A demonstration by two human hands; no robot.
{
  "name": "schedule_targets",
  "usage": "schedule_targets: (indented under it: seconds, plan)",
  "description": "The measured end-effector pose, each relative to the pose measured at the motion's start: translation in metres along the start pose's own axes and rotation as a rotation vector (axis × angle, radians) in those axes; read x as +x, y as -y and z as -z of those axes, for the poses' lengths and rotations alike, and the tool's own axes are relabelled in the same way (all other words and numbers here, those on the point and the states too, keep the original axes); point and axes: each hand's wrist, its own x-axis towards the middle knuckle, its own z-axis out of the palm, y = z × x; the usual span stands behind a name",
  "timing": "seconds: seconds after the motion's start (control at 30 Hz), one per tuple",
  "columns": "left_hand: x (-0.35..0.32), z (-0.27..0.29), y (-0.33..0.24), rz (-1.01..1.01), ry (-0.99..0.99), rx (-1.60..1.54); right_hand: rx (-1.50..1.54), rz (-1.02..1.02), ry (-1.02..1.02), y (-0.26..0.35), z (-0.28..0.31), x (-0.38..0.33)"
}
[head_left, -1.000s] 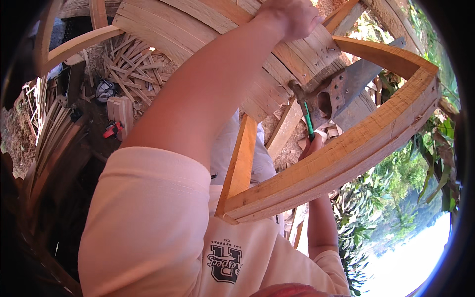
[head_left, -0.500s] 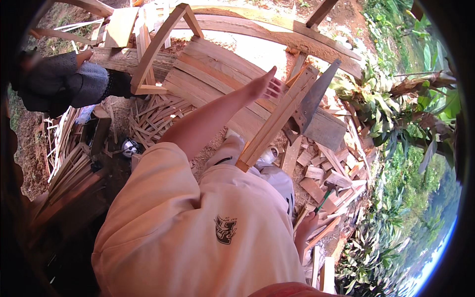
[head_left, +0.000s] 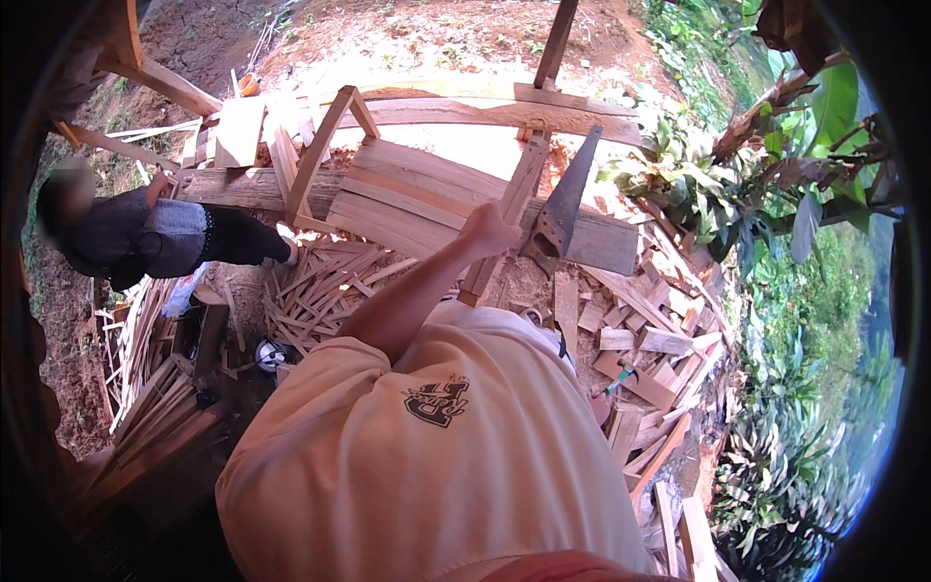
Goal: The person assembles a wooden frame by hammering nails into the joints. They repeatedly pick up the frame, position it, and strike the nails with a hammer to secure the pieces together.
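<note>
My left hand (head_left: pixel 488 231) is closed at the edge of a long wooden piece (head_left: pixel 525 175) that slants up from my waist across the plank bench. Low at my right side, my right hand (head_left: pixel 598 408) is mostly hidden by my shirt. Its fingers wrap the green handle of what looks like a hammer (head_left: pixel 621 377), with a small metal head. A handsaw (head_left: pixel 565 199) with a wooden grip rests just right of the long piece, its blade pointing away from me. Under both lies the bench of planks (head_left: pixel 417 175).
Offcuts (head_left: pixel 669 339) pile up on the right, and thin strips (head_left: pixel 325 291) heap on the left. An angled wooden frame (head_left: pixel 320 155) stands at the bench's left end. A person in dark clothes (head_left: pixel 145 228) is at the far left. Leafy plants (head_left: pixel 698 194) border the right.
My left hand has gone from spread fingers beside the long wooden piece to closed on it. The view has shifted, and the right hand with its tool stays low at my side.
</note>
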Motion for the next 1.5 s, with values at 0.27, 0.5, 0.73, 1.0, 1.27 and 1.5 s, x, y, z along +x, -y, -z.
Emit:
schedule_targets:
  seconds: [0.27,0.5,0.73,1.0,1.27,1.5]
  plan:
    - [0.005,0.033,-0.02,0.054,-0.152,-0.24,-0.161,-0.133,0.454,-0.046,-0.096,-0.091]
    - [-0.077,0.216,-0.132,0.012,-0.291,-0.35,-0.081,-0.319,0.443,-0.07,-0.106,-0.102]
    - [-0.097,0.377,-0.064,-0.082,0.004,-0.805,0.321,-0.328,0.564,0.008,-0.156,-0.093]
    - [-0.107,0.432,0.026,0.047,0.012,-1.027,0.458,-0.195,0.649,0.083,-0.18,-0.109]
    - [-0.132,0.421,0.039,0.164,-0.247,-0.814,0.529,-0.248,0.702,0.113,-0.158,-0.136]
    - [-0.139,0.437,0.056,0.213,-0.458,-0.326,0.505,-0.272,0.71,0.144,-0.155,-0.15]
